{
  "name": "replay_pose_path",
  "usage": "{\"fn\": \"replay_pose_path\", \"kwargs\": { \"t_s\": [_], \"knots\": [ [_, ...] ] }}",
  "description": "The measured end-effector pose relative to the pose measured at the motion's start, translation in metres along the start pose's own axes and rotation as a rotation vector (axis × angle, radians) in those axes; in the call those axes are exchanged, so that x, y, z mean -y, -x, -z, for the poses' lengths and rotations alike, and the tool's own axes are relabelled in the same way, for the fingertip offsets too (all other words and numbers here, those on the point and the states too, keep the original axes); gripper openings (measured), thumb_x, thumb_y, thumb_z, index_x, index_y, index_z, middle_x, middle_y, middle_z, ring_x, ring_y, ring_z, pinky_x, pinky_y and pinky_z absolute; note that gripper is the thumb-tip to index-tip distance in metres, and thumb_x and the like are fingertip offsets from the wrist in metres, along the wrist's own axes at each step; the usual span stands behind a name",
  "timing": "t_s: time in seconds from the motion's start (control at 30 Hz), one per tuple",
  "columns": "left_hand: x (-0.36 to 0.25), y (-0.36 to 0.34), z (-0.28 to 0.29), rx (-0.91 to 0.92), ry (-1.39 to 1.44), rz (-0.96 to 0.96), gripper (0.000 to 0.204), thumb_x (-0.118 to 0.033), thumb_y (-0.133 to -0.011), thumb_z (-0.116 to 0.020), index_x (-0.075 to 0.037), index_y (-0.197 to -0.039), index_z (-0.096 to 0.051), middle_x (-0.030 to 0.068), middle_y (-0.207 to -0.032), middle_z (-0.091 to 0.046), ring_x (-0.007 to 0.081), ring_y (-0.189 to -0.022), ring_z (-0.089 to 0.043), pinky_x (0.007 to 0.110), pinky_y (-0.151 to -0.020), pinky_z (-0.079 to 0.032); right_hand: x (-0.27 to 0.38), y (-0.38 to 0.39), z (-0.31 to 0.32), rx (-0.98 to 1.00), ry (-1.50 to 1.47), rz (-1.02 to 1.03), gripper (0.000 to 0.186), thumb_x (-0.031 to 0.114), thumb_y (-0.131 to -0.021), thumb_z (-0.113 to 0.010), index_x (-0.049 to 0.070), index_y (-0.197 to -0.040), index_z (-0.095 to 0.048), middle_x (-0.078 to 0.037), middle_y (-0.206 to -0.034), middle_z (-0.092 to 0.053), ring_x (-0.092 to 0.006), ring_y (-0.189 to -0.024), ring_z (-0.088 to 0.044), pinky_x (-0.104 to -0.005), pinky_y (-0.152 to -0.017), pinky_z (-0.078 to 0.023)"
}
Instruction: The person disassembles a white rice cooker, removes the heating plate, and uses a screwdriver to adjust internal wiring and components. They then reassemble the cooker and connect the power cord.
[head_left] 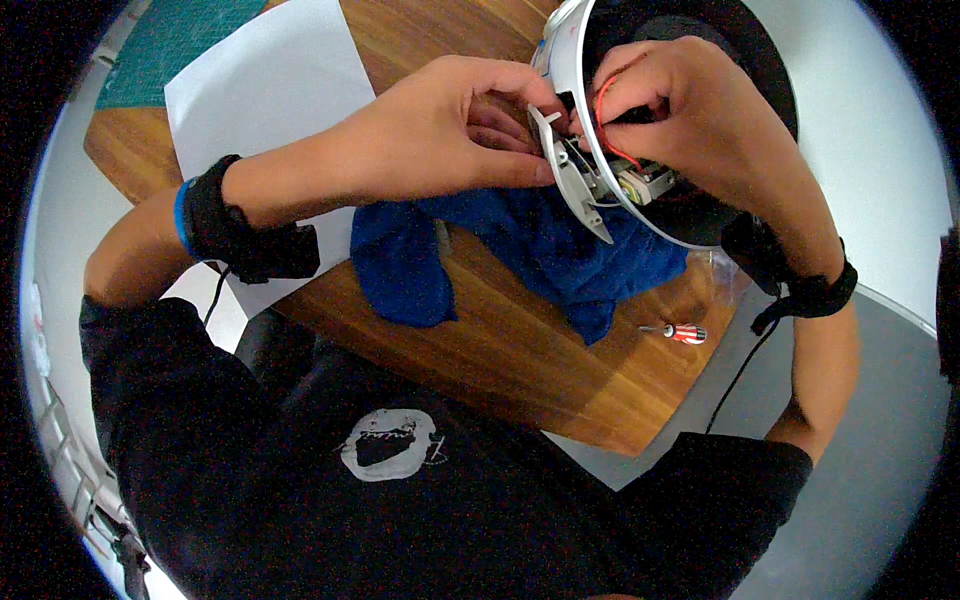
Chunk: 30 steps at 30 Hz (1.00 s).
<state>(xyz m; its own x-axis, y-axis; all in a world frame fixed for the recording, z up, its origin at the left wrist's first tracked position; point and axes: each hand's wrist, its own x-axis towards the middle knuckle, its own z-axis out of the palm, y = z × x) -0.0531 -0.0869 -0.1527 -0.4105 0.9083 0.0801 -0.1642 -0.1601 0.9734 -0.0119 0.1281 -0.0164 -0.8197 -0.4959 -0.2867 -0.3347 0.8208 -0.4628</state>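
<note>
White plastic forms the round housing point(562, 60), tipped on edge over a crumpled blue cloth point(520, 250) on the wooden table point(520, 350). Its open underside shows a dark interior, a red wire point(603, 100) and what may be a small motor block. The left hand point(440, 125) pinches a white bracket point(565, 170); the right hand point(690, 110) curls shut around the wiring. A red-handled screwdriver point(682, 333) lies nearby.

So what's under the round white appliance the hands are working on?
A crumpled blue cloth lies under the appliance, spread on the wooden table. Whether anything lies beneath the cloth cannot be seen; it covers that patch.
</note>
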Motion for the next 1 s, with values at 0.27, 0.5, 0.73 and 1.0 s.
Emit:
{"fn": "replay_pose_path", "kwargs": {
  "t_s": [0.27,0.5,0.73,1.0],
  "knots": [
    [-0.006,-0.005,0.001,0.072,-0.039,0.016,0.040,0.002,-0.093,-0.073,-0.003,-0.130,-0.059,0.0064,-0.118,-0.072,0.0148,-0.110,-0.069,0.030,-0.098,-0.056,0.002,0.002,0.000,-0.007,0.018,0.005,0.010,0.004,-0.078,-0.074,-0.002,-0.072,-0.068,-0.009,-0.080,-0.065,-0.0221,-0.073,-0.063,-0.0319,-0.065,-0.047],
    [-0.001,-0.008,0.003,0.071,-0.050,0.022,0.035,0.001,-0.095,-0.070,-0.002,-0.129,-0.061,0.0060,-0.117,-0.072,0.0143,-0.109,-0.069,0.029,-0.097,-0.057,0.001,0.005,0.003,0.024,0.020,0.005,0.009,0.006,-0.078,-0.075,-0.001,-0.077,-0.069,-0.010,-0.081,-0.065,-0.0240,-0.074,-0.063,-0.0328,-0.066,-0.048],
    [0.003,-0.012,-0.001,0.045,-0.035,0.060,0.030,0.002,-0.096,-0.069,-0.001,-0.125,-0.063,0.0066,-0.119,-0.072,0.0149,-0.110,-0.069,0.030,-0.098,-0.057,0.031,0.004,0.028,0.133,0.076,-0.136,0.011,0.012,-0.081,-0.074,0.005,-0.088,-0.080,-0.008,-0.090,-0.075,-0.0248,-0.076,-0.070,-0.0325,-0.070,-0.054],
    [0.002,-0.009,-0.001,0.037,-0.040,0.096,0.027,0.001,-0.097,-0.067,-0.001,-0.124,-0.065,0.0050,-0.119,-0.073,0.0136,-0.110,-0.068,0.029,-0.098,-0.055,0.040,0.003,0.027,0.105,0.094,-0.162,0.012,0.010,-0.083,-0.075,0.004,-0.091,-0.081,-0.008,-0.094,-0.077,-0.0236,-0.079,-0.072,-0.0325,-0.075,-0.055]
  ]
}}
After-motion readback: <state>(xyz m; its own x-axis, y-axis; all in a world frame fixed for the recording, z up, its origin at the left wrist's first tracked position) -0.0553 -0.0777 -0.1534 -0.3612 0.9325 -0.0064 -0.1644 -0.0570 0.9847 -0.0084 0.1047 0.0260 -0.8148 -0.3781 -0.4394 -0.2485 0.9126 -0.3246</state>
